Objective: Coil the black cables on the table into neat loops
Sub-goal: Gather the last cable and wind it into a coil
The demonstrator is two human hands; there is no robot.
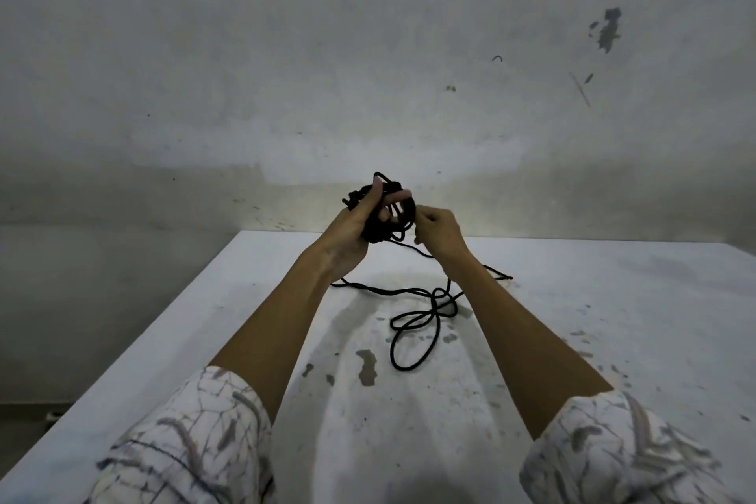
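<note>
From my seat the black cable (413, 323) looks matt, like a thin braided cord. I see the white table (613, 299) as smooth but stained and scuffed, the grey wall (286, 53) as dull, blotchy plaster. The sleeves (192, 446) are soft printed cloth.

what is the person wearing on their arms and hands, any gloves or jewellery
Both hands, the left hand and the right hand, are bare: no gloves, and no rings or watch that show. The forearms are uncovered. Loose whitish sleeves with a grey, marble-like line pattern are pushed up near the elbows.
</note>
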